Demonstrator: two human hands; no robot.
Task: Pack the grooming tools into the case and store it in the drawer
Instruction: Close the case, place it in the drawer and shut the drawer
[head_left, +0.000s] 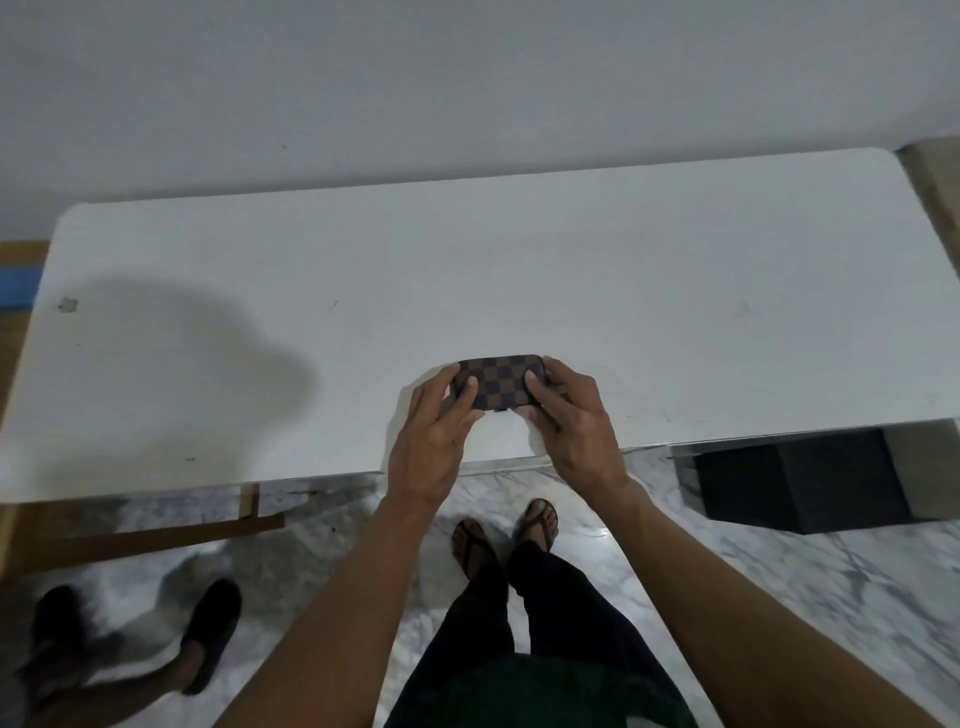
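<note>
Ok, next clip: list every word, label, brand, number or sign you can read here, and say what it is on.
None can be read.
The checkered case, held between the left hand and right hand, shows only brown and dark squares, no lettering.
The white table has a small grey mark near its left edge; too blurred to tell if it carries text.
The dark box under the table is plain.
</note>
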